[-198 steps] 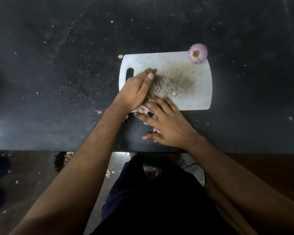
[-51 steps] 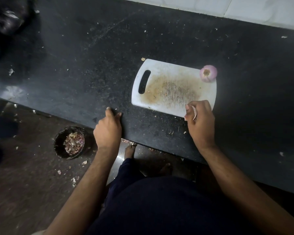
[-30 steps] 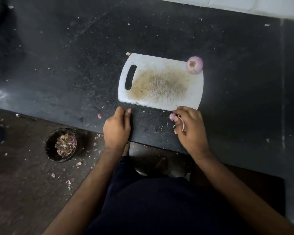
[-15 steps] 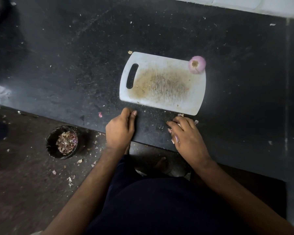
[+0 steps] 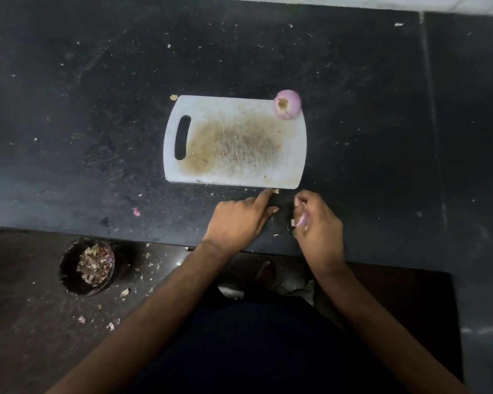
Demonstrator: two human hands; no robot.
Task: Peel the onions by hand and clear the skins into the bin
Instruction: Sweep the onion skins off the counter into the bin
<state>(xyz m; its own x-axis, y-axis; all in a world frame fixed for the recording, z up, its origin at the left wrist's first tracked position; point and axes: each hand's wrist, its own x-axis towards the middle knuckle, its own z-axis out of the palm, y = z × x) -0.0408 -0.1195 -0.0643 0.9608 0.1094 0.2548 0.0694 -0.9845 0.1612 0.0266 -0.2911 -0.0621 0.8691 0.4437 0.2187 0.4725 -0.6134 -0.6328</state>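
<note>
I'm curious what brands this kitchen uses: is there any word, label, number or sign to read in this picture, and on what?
None: no readable text anywhere.
White plastic cutting board: stains only, no print.
Peeled purple onion: no sticker.
Round dark bin on the floor: no label visible.
Black stone counter: only specks.

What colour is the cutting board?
White, with a brown stain mid-board; head view.

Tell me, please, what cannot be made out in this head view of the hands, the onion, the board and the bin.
- Right hand: curled around pale purple skins; its fingers hide how many.
- Left hand: one finger reaches a scrap by the board; the rest of the fingers are blurred.
- Onion: far side and underside hidden by its own bulk.
- Bin: too dim to tell its depth.
</note>
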